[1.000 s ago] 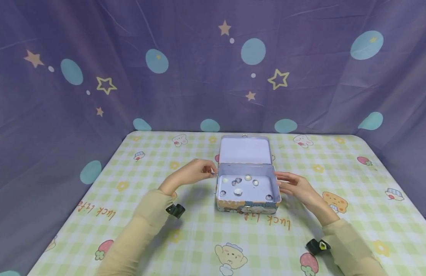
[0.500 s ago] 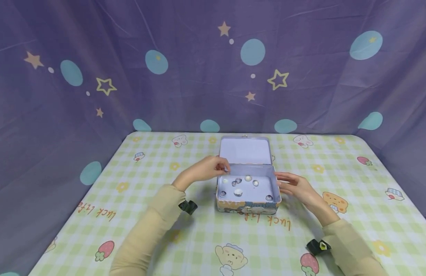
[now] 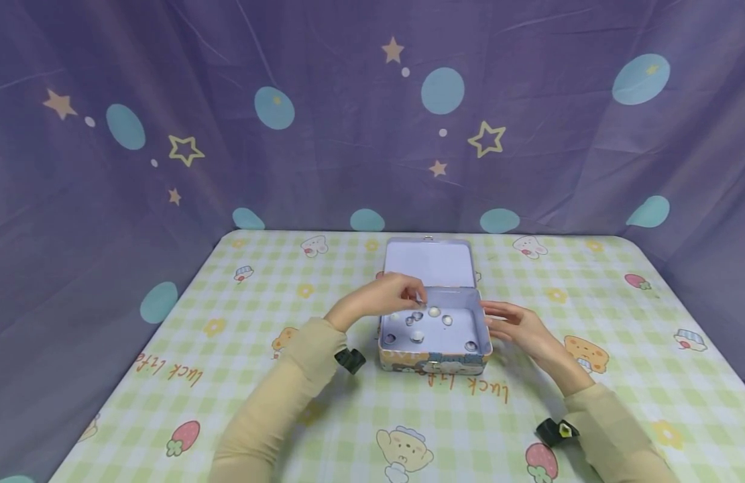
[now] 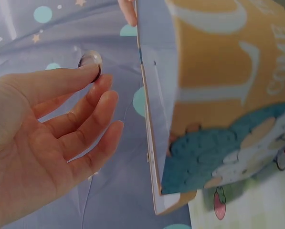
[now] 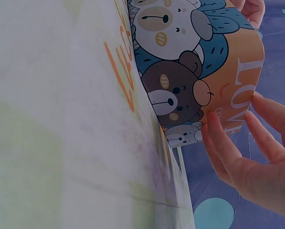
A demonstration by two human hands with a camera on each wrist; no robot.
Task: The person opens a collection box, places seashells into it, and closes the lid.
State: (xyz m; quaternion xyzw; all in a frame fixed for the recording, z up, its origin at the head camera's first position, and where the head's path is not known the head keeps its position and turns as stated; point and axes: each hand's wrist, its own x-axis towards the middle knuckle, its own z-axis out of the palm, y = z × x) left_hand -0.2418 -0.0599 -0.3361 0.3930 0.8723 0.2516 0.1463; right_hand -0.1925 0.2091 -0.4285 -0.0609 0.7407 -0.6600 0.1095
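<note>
Over the left part of the open tin box (image 3: pixel 435 363), my left hand (image 3: pixel 387 295) pinches a small round glass marble (image 4: pixel 90 64) between thumb and index finger. Its other fingers are loosely bent beneath, as the left wrist view shows. Several similar glass marbles lie spread on the box's pale floor, among them one near the front (image 3: pixel 416 337) and one in the front right corner (image 3: pixel 471 346). My right hand (image 3: pixel 517 329) rests its fairly straight fingertips against the box's right side, which bears printed cartoon bears (image 5: pixel 173 93) in the right wrist view.
The box's lid (image 3: pixel 428 263) stands raised at the back, hinged to the far rim. Under it all lies a green checked tablecloth (image 3: pixel 324 429) with printed cartoon figures. A purple curtain (image 3: pixel 348 181) with stars and dots hangs behind the table.
My left hand has moved right, from beside the box's left wall to above its inside, carrying the marble. The right hand and the box have stayed in place.
</note>
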